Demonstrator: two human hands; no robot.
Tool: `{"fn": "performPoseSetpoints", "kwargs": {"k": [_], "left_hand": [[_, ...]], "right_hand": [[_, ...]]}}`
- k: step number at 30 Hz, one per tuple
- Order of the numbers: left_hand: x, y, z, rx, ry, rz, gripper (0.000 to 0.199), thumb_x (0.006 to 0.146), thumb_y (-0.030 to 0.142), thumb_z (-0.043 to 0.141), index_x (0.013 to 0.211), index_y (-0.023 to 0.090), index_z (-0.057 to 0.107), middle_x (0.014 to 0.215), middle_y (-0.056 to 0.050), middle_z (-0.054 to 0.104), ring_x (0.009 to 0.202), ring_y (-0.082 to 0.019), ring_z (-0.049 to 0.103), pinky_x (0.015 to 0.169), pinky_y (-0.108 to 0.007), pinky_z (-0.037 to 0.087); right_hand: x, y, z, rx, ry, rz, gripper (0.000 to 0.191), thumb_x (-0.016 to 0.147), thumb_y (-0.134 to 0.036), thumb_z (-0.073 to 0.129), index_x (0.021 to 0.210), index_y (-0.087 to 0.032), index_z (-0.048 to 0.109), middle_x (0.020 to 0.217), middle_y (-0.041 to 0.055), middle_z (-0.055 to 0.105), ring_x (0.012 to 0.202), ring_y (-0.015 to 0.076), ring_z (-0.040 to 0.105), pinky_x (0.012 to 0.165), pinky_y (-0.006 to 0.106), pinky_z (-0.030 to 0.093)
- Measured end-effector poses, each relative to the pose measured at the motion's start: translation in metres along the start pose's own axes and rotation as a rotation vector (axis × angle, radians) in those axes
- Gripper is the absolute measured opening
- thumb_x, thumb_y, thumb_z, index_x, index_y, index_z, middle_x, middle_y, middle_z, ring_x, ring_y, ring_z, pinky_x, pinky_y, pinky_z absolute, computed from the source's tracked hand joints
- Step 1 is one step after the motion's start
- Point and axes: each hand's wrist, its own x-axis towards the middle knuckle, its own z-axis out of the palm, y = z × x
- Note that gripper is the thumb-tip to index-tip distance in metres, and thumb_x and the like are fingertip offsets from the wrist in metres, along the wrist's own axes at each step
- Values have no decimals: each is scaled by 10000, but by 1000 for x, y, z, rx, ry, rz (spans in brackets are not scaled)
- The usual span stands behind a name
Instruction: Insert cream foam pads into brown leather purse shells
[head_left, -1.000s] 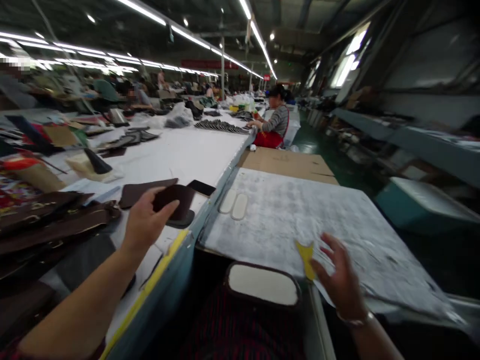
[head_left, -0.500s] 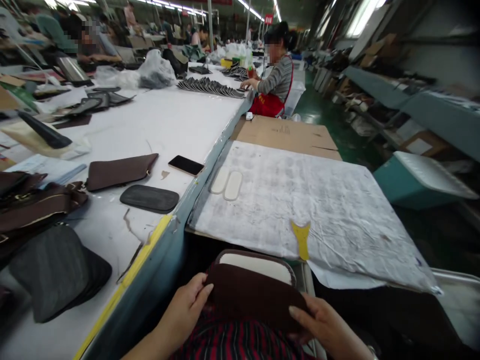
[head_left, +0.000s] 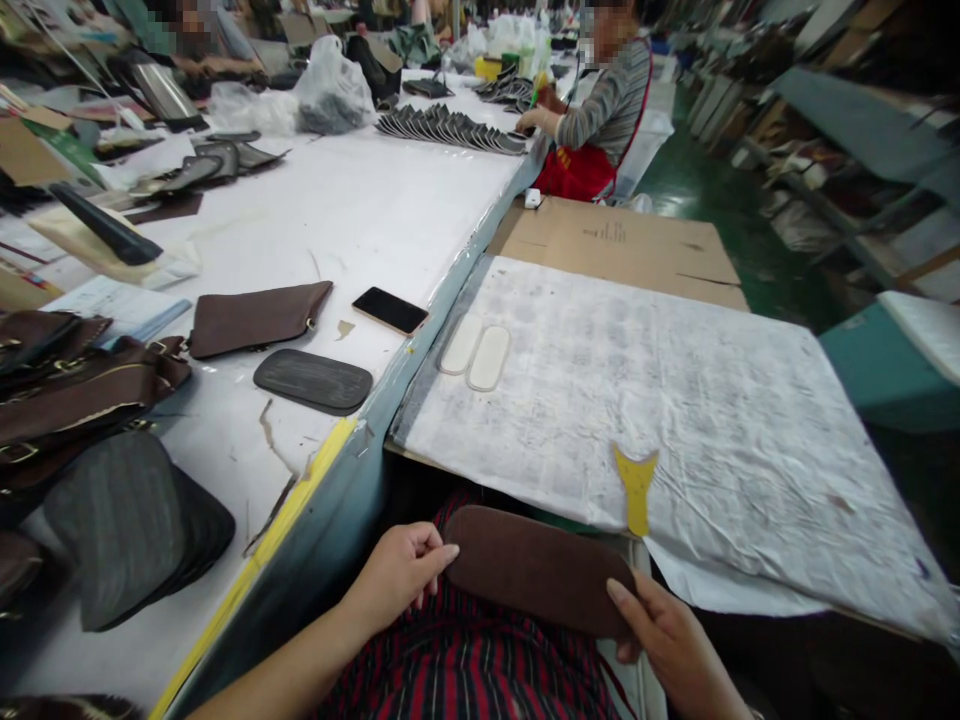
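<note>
A dark brown oval leather piece is held level above my lap, smooth side up. The thumb and curled fingers of my left hand pinch at its left end. My right hand grips the right end, thumb on top and fingers beneath. Just beyond it, a yellow forked scraper lies at the near edge of the white-covered board. Two small whitish oval pieces rest side by side on that board's left part.
On the white table at left are a black oval panel, a phone, a brown pouch, brown leather bags and stacked dark panels. A co-worker sits at the far end beside a cardboard sheet.
The brown leather piece now lies flat, and the white-faced part seen behind it is hidden. My view has tilted down and shifted left.
</note>
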Motion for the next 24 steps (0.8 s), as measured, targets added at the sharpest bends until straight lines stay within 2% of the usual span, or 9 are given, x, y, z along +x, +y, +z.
{"fn": "performPoseSetpoints", "kwargs": {"k": [7,14,19,24], "left_hand": [[2,-3,-1,-58,-17,-6,331,713,476,525,592,176,457,402,62,491,284,-56,366,299,-158,248],[4,-8,-3,-44,-28,21,335,729,476,511,597,173,457,398,67,473,293,-55,365,311,-158,256],[3,-6,-4,-18,-50,55,325,734,464,511,603,170,464,406,61,488,303,-60,386,327,-161,275],[1,-7,-3,1,-19,99,321,737,458,510,595,174,466,412,60,493,310,-62,394,336,-167,293]], "right_hand": [[0,1,-1,22,-39,19,348,795,-489,455,943,-189,551,618,-26,516,481,122,478,482,234,427],[0,-5,0,-45,-6,40,325,780,-497,461,814,-187,551,582,-28,495,482,122,482,466,220,419],[-1,-6,1,-69,21,29,322,769,-481,479,874,-185,548,626,-27,530,467,113,485,464,222,432],[-4,-5,1,-95,40,22,299,774,-476,483,799,-183,540,567,-42,484,474,114,490,469,217,434]]}}
